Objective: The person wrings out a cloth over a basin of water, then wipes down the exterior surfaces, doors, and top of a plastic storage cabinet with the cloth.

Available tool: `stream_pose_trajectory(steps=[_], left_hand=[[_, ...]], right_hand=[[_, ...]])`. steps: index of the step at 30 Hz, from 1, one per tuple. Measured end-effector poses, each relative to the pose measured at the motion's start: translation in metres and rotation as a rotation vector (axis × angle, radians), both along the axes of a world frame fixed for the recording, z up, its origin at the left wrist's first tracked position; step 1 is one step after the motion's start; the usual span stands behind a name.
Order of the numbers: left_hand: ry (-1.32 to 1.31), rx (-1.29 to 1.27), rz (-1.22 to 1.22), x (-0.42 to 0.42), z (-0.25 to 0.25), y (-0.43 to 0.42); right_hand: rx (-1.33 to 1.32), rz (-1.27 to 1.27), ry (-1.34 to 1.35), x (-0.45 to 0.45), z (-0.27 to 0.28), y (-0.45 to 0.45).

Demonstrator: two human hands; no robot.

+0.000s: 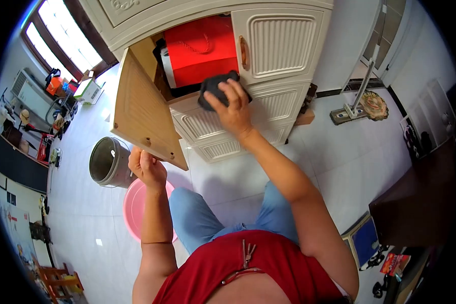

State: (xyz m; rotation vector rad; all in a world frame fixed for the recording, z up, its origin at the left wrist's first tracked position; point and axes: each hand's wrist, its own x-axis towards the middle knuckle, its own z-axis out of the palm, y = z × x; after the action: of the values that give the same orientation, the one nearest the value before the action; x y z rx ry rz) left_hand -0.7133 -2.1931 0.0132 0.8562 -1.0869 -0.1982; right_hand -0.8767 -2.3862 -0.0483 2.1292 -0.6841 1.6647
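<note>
My right hand (234,112) presses its fingers onto a bunched dark grey cloth (215,91), in front of the lower edge of the cabinet opening. The cream cabinet door (144,109) on the left hangs wide open, its bare wooden inner side facing me. My left hand (148,167) is closed at the free edge of that door, with the fingertips partly hidden behind it. Inside the opening stands a red paper bag (200,48) with a cord handle, beside white and black items. The right-hand cabinet door (281,45), with a brown handle, is closed.
A grey bucket (111,162) stands on the tiled floor below the open door. Beside my knee sits a pink basin (135,210). A mop (362,83) leans at the right, next to a round wooden slab (375,105). Boxes and other clutter line the left wall.
</note>
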Motion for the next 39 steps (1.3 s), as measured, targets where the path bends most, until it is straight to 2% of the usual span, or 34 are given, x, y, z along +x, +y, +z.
stream_pose_trajectory(steps=[4, 6, 9, 12, 16, 22, 26, 28, 31, 37, 39], left_hand=[[0.077, -0.039, 0.102, 0.010, -0.004, 0.008], [0.093, -0.062, 0.089, 0.011, -0.003, 0.007], [0.136, -0.081, 0.017, 0.012, -0.009, 0.006], [-0.028, -0.065, 0.060, 0.007, -0.005, 0.004], [-0.040, -0.063, 0.072, 0.000, -0.003, 0.003], [-0.058, -0.065, 0.011, -0.002, -0.008, 0.001], [-0.079, -0.067, 0.021, -0.003, -0.009, -0.001], [-0.085, -0.047, 0.028, -0.005, -0.005, 0.002], [-0.198, 0.003, 0.029, -0.001, -0.001, 0.004], [-0.429, 0.083, -0.035, -0.032, 0.024, -0.025], [-0.479, 0.115, -0.054, -0.047, 0.030, -0.043]], right_hand=[[0.146, 0.128, 0.193, 0.045, -0.002, 0.016], [0.081, 0.065, 0.216, 0.060, 0.000, 0.016], [0.249, 0.054, 0.267, 0.070, 0.010, 0.015], [0.213, 0.045, 0.301, 0.048, 0.014, 0.006], [0.134, -0.025, 0.281, 0.011, 0.014, -0.004], [0.188, -0.126, 0.291, 0.034, 0.013, 0.008], [0.123, 0.082, 0.404, 0.071, 0.018, 0.025], [0.192, 0.155, 0.416, 0.074, 0.024, 0.021], [0.277, 0.263, 0.412, 0.049, 0.023, 0.009], [0.403, 0.080, 0.378, -0.040, 0.032, 0.007], [0.438, 0.094, 0.449, -0.063, 0.030, 0.013]])
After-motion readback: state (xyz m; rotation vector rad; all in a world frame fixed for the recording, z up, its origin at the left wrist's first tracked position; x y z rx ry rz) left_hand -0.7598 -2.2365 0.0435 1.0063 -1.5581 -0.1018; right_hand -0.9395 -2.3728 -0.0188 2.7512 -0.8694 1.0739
